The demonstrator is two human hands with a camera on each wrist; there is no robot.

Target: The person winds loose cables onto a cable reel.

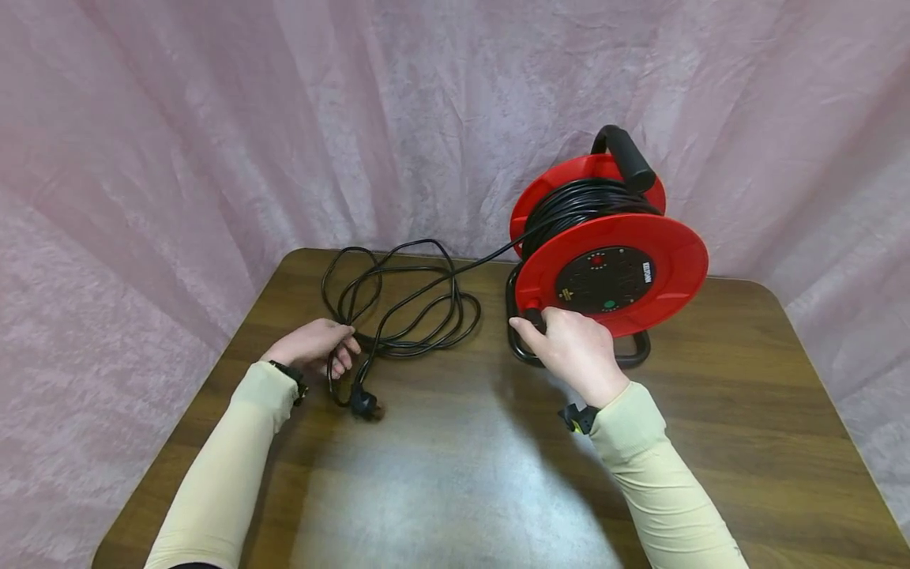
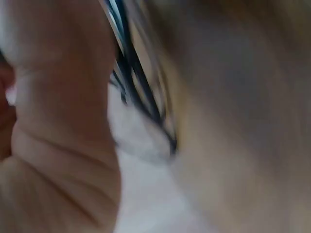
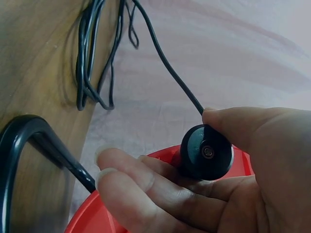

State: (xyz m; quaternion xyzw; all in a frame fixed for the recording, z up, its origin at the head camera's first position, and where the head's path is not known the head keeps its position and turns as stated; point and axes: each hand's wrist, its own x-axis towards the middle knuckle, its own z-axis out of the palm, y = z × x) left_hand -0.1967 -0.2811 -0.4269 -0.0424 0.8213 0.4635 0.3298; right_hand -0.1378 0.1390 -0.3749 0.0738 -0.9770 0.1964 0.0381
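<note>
A red cable reel (image 1: 682, 265) stands on its black tubular frame at the right, black cable wound on its drum. My right hand (image 1: 576, 348) holds the reel's black crank knob (image 3: 206, 151), thumb on one side and fingers on the other. From the drum the cable (image 1: 490, 257) runs left into loose loops on the table. My left hand (image 1: 320, 344) pinches part of the loops at their near left side. Just beside it is the black plug (image 1: 364, 403), slightly blurred. The left wrist view is blurred, with cable strands (image 2: 141, 82) beside the hand.
The brown wooden table (image 1: 441, 474) has rounded corners, and a pink curtain (image 1: 426, 118) hangs behind it. The reel's carrying handle (image 1: 629, 158) sticks up at the back. Its frame foot (image 1: 633, 352) rests on the table close to my right hand.
</note>
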